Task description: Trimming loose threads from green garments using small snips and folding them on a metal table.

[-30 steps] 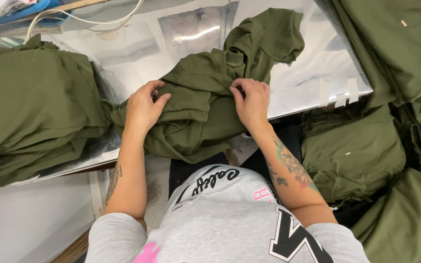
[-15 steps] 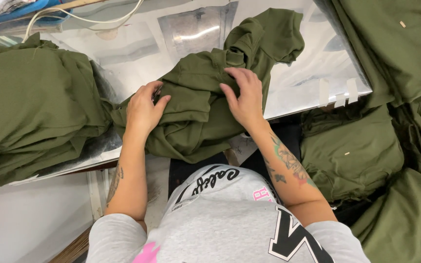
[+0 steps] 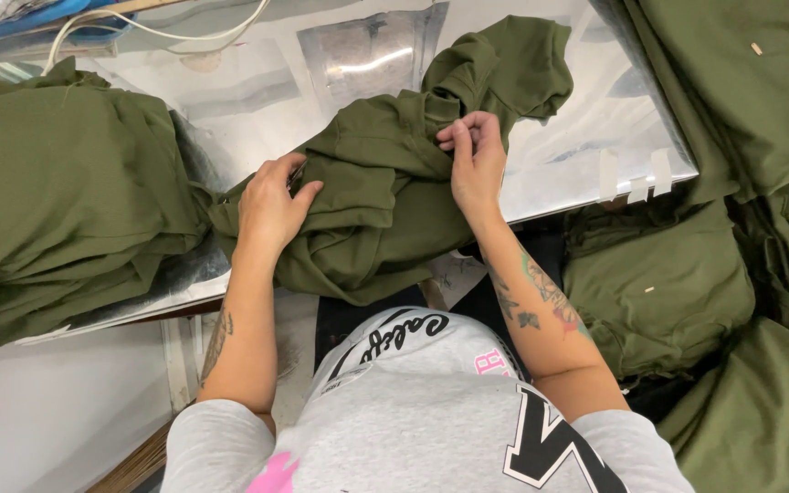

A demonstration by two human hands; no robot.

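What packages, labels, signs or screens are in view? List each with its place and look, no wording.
No packages, signs or screens.
Strips of white tape: near right edge of shiny metal table, short upright rectangles.
Small pale tag: on olive garment pile, top right, tiny sliver.
Small pale tag: on folded olive garment, right of the person's right hand, tiny.

A shiny metal tabletop (image 3: 577, 164) fills the far middle, catching bright overhead light in a glare patch, with white tape strips (image 3: 632, 175) at its right near edge. White cables (image 3: 139, 27) run along the far left, and a pale floor (image 3: 38, 420) shows near left.
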